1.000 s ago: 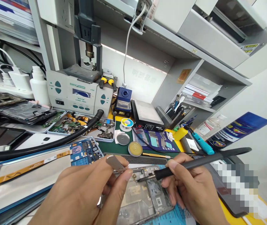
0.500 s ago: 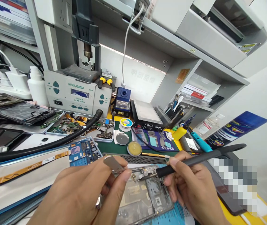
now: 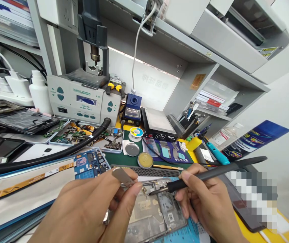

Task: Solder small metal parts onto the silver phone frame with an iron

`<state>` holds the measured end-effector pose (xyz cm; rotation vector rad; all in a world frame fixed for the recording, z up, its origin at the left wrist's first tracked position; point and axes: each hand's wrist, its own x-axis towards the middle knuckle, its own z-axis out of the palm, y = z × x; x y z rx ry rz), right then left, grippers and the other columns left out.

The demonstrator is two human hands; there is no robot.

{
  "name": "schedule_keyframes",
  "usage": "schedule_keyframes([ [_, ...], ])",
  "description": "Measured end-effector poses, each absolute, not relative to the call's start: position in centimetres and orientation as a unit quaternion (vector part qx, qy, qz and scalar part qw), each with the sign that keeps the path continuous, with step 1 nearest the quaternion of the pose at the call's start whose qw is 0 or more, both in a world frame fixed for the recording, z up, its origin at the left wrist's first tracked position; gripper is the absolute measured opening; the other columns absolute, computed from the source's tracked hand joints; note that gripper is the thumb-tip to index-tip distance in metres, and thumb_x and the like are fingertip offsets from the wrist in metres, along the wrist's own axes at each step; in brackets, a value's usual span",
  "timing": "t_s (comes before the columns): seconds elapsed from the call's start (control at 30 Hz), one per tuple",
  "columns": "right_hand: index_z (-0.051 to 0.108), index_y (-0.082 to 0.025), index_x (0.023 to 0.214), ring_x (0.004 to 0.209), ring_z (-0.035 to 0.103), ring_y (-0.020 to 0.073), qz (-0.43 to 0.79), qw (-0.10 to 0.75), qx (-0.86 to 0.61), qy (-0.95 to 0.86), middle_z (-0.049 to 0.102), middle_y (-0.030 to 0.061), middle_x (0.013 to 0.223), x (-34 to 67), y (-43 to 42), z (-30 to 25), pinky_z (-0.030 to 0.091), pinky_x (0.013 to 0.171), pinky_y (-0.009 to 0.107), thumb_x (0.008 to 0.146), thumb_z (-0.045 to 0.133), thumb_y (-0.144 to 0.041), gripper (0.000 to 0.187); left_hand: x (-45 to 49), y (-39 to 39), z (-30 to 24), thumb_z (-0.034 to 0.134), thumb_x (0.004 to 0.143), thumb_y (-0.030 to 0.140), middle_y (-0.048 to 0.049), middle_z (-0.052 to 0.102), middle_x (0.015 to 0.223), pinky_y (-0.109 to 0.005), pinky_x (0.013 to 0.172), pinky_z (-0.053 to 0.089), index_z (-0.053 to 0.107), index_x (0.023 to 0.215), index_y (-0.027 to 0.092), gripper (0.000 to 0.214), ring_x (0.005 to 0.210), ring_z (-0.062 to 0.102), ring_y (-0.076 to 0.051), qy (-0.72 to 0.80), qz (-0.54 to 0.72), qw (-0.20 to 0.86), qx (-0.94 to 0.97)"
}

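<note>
My left hand (image 3: 91, 202) is closed in a pinch on metal tweezers (image 3: 122, 176), whose flat silver back end juts up past the fingers. Their tips are hidden behind my thumb. Held like a pen in my right hand (image 3: 202, 195) is a soldering iron (image 3: 178, 185) with a black grip and cable. Its dark tip points left, at or just above a small gold-coloured part (image 3: 144, 190) near the upper edge of a grey metal phone frame (image 3: 171, 216). The frame lies on a light blue mat (image 3: 185, 233), partly covered by my left hand.
Behind the hands stand a flux tin (image 3: 145, 160), its lid (image 3: 132, 149) and a solder spool (image 3: 136, 133). A hot-air station (image 3: 83, 101) is at back left, its black hose (image 3: 65, 153) crossing over a parts tray (image 3: 117, 152). A blue phone frame (image 3: 45, 189) lies left.
The soldering iron and my right hand have shifted very slightly left. My left hand keeps its pinch on the tweezers in the same place.
</note>
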<state>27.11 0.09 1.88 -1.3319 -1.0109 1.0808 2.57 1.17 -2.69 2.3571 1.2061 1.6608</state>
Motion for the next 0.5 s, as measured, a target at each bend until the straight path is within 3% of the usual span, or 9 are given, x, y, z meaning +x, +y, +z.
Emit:
schedule_keyframes([
  [0.5, 0.066, -0.019, 0.071, 0.031, 0.064, 0.0093, 0.465, 0.553, -0.553, -0.415, 0.079, 0.0032, 0.054, 27.19, 0.23, 1.90, 0.041, 0.032, 0.008, 0.076, 0.107, -0.060, 0.058, 2.77, 1.53, -2.45, 0.056, 0.117, 0.036, 0.0103, 0.089, 0.093, -0.025, 0.055, 0.064, 0.067, 0.118, 0.035, 0.011, 0.062, 0.083, -0.015, 0.379, 0.528, 0.008, 0.760],
])
